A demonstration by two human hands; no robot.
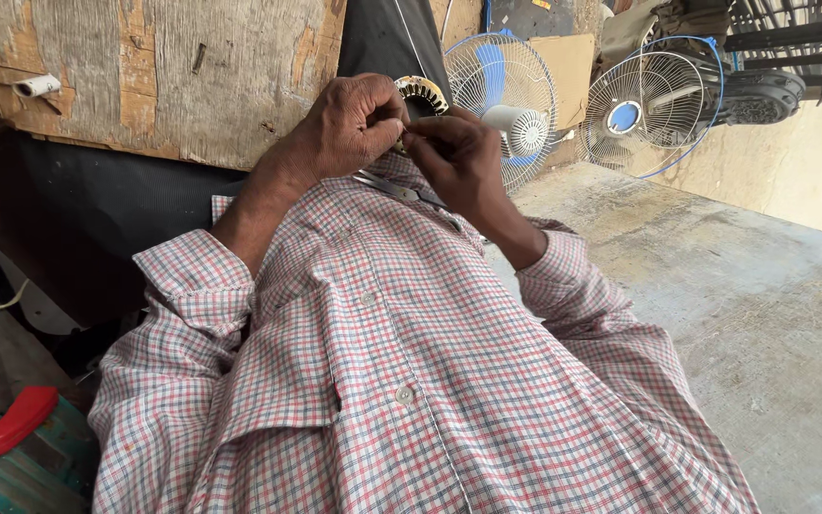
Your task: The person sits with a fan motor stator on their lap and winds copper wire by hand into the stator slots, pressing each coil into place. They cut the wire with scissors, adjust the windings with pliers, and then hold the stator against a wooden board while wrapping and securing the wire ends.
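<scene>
Daylight is flooding in from the upper right, washing the pale grey concrete floor (763, 314) and the beige wall (792, 171) bright, nearly bleaching them. The left side is sinking into shade: the dark gap under the weathered wooden board (173, 76) is losing almost all detail. The red-and-white checked shirt (411, 381) is sitting in soft, even light and staying sharp, with faint fold shadows. The two wire-caged fans (516, 105) are showing crisp. Straight lines are bowing slightly toward the frame's edges. No motion blur is showing.
</scene>
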